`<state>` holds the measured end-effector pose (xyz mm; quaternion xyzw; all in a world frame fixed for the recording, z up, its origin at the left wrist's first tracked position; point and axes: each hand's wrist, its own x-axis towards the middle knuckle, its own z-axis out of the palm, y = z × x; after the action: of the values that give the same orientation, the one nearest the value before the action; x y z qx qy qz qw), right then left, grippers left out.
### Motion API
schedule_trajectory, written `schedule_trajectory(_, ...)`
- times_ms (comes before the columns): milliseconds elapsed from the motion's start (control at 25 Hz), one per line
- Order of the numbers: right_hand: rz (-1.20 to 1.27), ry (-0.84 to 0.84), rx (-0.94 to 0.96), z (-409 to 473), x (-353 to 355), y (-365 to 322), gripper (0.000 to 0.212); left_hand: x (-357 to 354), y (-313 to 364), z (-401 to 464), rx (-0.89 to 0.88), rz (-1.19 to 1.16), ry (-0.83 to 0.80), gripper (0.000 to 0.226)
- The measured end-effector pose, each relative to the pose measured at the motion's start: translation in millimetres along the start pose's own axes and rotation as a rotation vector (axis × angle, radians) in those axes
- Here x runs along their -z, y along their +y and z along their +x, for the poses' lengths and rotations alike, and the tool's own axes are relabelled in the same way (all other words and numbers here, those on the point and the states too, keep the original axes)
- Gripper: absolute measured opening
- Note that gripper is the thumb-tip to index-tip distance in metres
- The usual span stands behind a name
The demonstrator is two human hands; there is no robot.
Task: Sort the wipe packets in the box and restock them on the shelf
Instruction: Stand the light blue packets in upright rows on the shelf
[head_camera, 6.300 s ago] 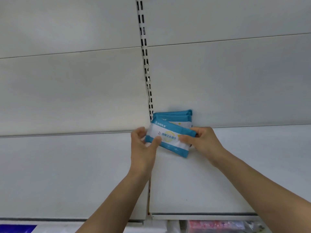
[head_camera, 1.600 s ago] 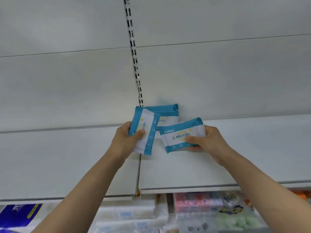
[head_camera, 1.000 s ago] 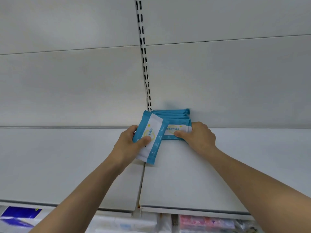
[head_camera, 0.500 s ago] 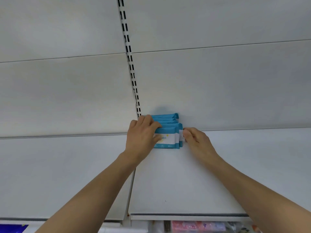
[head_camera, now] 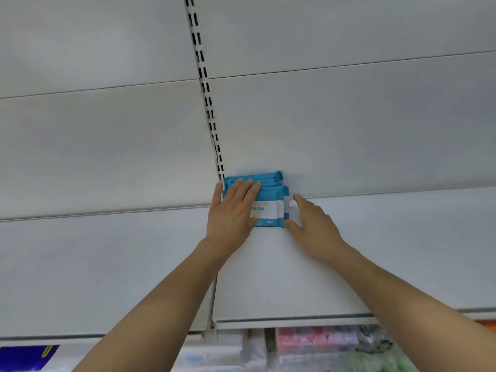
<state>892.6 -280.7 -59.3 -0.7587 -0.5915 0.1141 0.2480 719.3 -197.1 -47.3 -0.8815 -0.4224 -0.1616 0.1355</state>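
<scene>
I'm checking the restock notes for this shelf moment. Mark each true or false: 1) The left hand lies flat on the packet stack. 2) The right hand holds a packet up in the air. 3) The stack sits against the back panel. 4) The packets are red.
1) True: the left hand lies flat on the stack of wipe packets.
2) False: the right hand holds nothing; its fingers touch the stack's right side.
3) True: it sits at the back of the shelf.
4) False: they are blue and white.

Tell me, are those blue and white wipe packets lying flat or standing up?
Standing up. The blue and white wipe packets sit on edge in a row on the white shelf, printed faces forward, against the back panel, left hand pressing the front one.
</scene>
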Motion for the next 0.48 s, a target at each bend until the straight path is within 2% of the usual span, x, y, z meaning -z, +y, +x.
schedule_trajectory(120,-0.135,0.109,0.042,-40,12,6,0.055,15,20,-27,0.033,-0.201,0.099,0.071)
schedule_trajectory(280,-0.139,0.293,0.081,-109,21,30,0.039,18,62,-84,-0.014,-0.359,0.228,0.058)
schedule_trajectory(480,-0.153,0.471,0.101,-185,45,81,0.032,34,137,-123,-0.218,-0.465,0.165,0.051)
